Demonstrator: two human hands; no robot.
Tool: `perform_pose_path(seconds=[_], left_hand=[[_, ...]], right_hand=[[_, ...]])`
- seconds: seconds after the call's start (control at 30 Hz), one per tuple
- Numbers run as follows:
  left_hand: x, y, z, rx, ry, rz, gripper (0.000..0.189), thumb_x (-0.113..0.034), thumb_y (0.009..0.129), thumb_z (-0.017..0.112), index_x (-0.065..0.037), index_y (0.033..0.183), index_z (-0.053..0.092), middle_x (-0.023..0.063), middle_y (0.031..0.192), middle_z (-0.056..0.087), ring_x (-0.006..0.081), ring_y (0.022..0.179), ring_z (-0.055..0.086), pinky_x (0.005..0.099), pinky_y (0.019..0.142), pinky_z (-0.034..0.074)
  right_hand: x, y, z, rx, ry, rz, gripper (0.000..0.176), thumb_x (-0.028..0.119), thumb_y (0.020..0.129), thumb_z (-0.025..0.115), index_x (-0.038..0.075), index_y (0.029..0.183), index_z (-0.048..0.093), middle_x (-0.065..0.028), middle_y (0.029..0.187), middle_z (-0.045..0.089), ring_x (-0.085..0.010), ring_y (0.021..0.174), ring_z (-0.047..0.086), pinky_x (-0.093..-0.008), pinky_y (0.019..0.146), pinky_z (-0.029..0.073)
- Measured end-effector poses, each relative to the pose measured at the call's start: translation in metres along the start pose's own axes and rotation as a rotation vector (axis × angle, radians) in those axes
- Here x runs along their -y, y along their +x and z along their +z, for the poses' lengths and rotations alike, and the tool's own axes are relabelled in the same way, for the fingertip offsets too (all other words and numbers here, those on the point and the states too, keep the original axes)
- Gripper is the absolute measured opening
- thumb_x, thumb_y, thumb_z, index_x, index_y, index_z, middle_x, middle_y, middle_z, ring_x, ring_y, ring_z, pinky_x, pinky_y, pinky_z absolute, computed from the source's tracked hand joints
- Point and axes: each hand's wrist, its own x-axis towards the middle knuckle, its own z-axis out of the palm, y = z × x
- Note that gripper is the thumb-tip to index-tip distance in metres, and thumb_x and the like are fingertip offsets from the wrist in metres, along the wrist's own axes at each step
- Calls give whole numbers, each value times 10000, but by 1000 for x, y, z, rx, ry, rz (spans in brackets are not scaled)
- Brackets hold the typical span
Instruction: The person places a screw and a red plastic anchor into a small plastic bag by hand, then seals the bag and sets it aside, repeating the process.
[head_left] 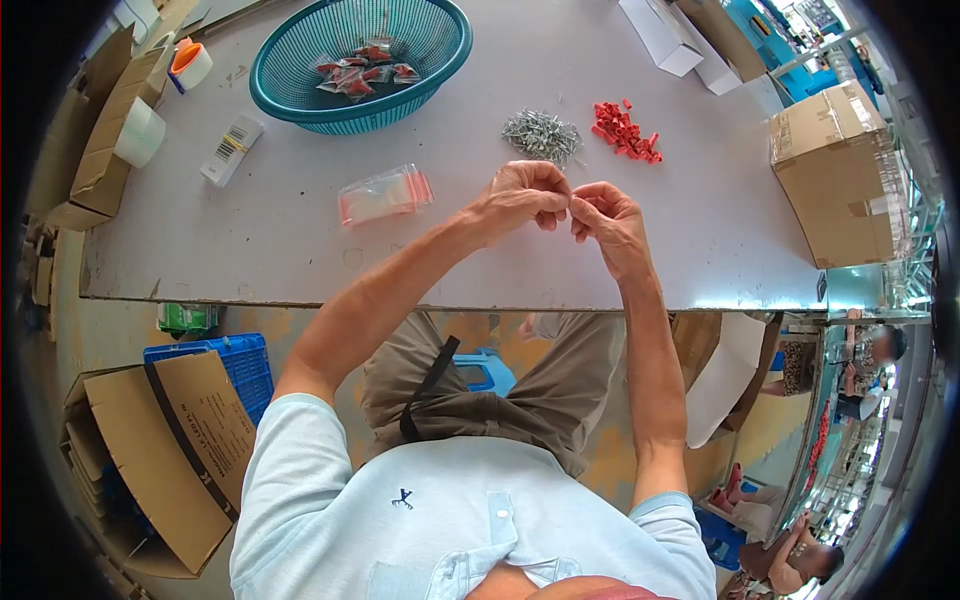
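Observation:
My left hand and my right hand meet fingertip to fingertip over the table, both with fingers pinched together. Whatever lies between the fingertips is too small or hidden to make out. Just behind my left hand is a pile of small silver screws or nails. A heap of small red plastic pieces lies behind my right hand. To the left of my left hand, clear plastic bags with red edges lie flat in a stack.
A teal basket at the back holds small bags with red contents. Tape rolls, a white labelled box and cartons stand at the left. A cardboard box and white boxes are at the right. People sit far right.

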Motion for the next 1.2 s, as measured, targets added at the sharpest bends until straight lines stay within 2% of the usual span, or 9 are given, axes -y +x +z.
perform_pose_path(seconds=[0.23, 0.33, 0.4, 0.47, 0.53, 0.73, 0.93, 1.13, 1.2], left_hand=[[8, 1, 9, -62, 101, 28, 128, -72, 921, 718, 5, 1021, 701, 53, 823, 712, 107, 706, 673, 273, 644, 564], [12, 0, 17, -205, 549, 230, 105, -45, 912, 726, 17, 994, 704, 62, 799, 721, 105, 718, 688, 284, 642, 569], [10, -1, 20, -279, 669, 341, 87, -25, 907, 727, 20, 978, 705, 65, 785, 725, 99, 717, 688, 284, 646, 567], [15, -2, 18, -284, 715, 404, 78, -22, 914, 720, 15, 980, 707, 65, 787, 726, 99, 711, 684, 283, 643, 563], [14, -2, 17, -289, 764, 470, 69, -20, 921, 714, 10, 982, 708, 66, 788, 727, 99, 705, 679, 282, 640, 559], [9, -2, 16, -285, 609, 327, 58, -4, 919, 678, 24, 965, 698, 63, 781, 718, 98, 693, 669, 272, 621, 549], [10, -1, 16, -187, 439, 212, 84, 6, 905, 666, 27, 982, 694, 63, 800, 720, 80, 689, 657, 244, 618, 543], [14, 0, 14, -273, 670, 352, 103, -28, 895, 683, 38, 974, 694, 70, 805, 724, 88, 663, 651, 240, 605, 539], [12, 1, 8, -226, 488, 157, 129, -64, 894, 681, 42, 967, 700, 76, 801, 726, 97, 662, 665, 244, 589, 545]], right_hand=[[4, -13, 21, -148, -165, -118, 176, 139, 942, 795, 21, 919, 665, -40, 781, 687, -102, 660, 651, -271, 561, 526], [6, -15, 34, -329, -601, -178, 158, 119, 923, 781, 27, 867, 665, -65, 772, 690, -123, 620, 643, -318, 557, 519], [-1, -10, 37, -448, -970, -565, 143, 97, 884, 771, 24, 839, 658, -87, 734, 691, -156, 592, 646, -353, 570, 519], [-2, -10, 41, -469, -1011, -566, 151, 109, 863, 774, 21, 844, 652, -100, 698, 686, -191, 585, 658, -372, 584, 526], [2, -9, 44, -450, -812, -292, 124, 96, 876, 769, 20, 857, 674, -101, 712, 707, -167, 599, 670, -350, 578, 529], [4, -12, 29, -248, -281, -76, 117, 106, 936, 748, -1, 981, 761, -76, 769, 751, -104, 643, 688, -264, 588, 576], [10, -17, 26, -291, -484, -129, 134, 122, 947, 736, -5, 978, 764, -74, 748, 745, -104, 639, 688, -260, 595, 574], [10, -23, 33, -326, -822, -288, 130, 142, 942, 740, 14, 945, 759, -75, 675, 713, -123, 602, 677, -293, 592, 541], [12, -25, 29, -333, -790, -235, 129, 139, 941, 743, 12, 949, 761, -78, 717, 725, -128, 635, 689, -297, 614, 553]])
